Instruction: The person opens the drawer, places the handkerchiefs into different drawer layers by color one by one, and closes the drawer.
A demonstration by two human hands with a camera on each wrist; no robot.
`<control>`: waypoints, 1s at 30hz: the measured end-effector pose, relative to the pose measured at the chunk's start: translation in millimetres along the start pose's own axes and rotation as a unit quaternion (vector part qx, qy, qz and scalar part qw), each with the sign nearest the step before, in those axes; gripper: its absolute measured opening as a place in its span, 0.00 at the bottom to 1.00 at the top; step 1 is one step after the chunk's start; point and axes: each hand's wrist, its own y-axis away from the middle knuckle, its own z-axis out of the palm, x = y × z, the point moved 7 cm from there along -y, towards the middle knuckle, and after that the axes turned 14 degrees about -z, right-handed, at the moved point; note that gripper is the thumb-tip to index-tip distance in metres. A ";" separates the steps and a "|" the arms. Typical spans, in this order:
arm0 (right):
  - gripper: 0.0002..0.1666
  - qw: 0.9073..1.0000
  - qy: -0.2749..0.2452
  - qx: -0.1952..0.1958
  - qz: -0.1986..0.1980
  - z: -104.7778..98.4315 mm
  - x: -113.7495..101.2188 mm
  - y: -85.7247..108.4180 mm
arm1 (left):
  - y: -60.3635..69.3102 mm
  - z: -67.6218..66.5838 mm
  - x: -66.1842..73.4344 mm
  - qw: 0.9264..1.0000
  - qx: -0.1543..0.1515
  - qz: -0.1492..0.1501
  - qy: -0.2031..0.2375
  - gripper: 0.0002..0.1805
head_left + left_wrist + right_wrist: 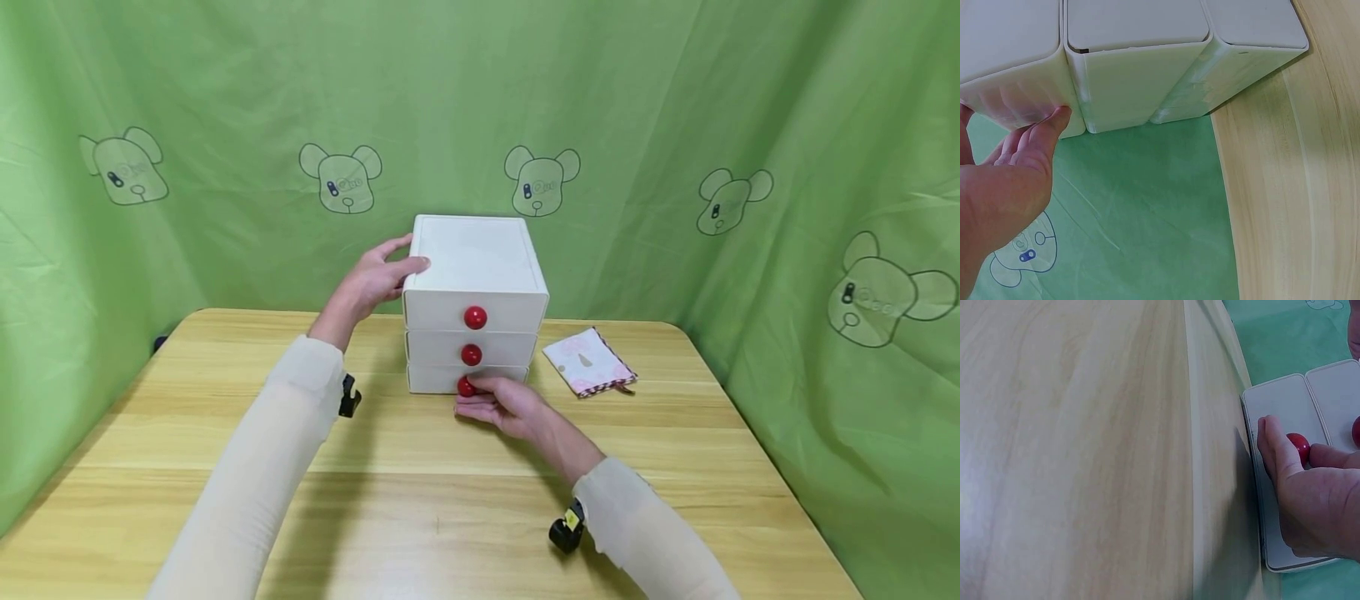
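Sleeves: pale, nearest the lens; left sleeve (255,467) and right sleeve (652,529).
Backdrop: green curtain (450,100) printed with bear heads.
Work surface: light wood-grain table (405,525).
Cabinet: white three-drawer unit (476,250), upright towards the table's rear; all three drawer fronts appear flush.
Left hand (378,275): thumb laid over the cabinet's top edge, fingers extended against its left side wall; judged to be steadying it.
Right hand (513,408): thumb and fingers pinch the bottom red knob (1298,445); fingers pressed together, below the knob in the head view.
Folded cloth (588,362): printed, check-edged, flat beside the cabinet's right side, untouched.
Remaining knobs: top red knob (475,317) and middle red knob (471,354), both free.
Progress: bottom knob taken, cabinet braced; no drawer visibly drawn out. Judged an early stage; any drawer travel remains undone.
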 end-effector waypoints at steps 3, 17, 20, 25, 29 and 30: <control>0.24 1.000 0.004 0.001 -0.001 -0.2 -0.6 0.0 | -0.1 0.5 0.3 1.000 -0.001 0.002 0.001 0.42; 0.20 1.000 0.021 -0.005 0.004 -2.9 -0.1 9.8 | 1.2 0.1 1.5 1.000 0.007 0.005 -0.014 0.42; 0.21 0.999 0.030 -0.012 0.010 -2.9 2.0 16.9 | 1.9 0.2 1.5 1.000 0.006 0.006 -0.017 0.42; 0.23 0.998 0.047 -0.041 0.025 -0.4 6.2 30.8 | 2.4 -0.2 -0.1 1.000 0.007 0.005 -0.022 0.42; 0.25 0.996 0.055 -0.063 0.034 1.4 9.2 40.9 | 2.4 -0.4 -0.3 1.000 0.006 0.004 -0.021 0.42; 0.25 0.996 0.055 -0.066 0.036 1.6 9.9 43.6 | 2.6 -0.4 0.0 1.000 0.006 0.005 -0.022 0.42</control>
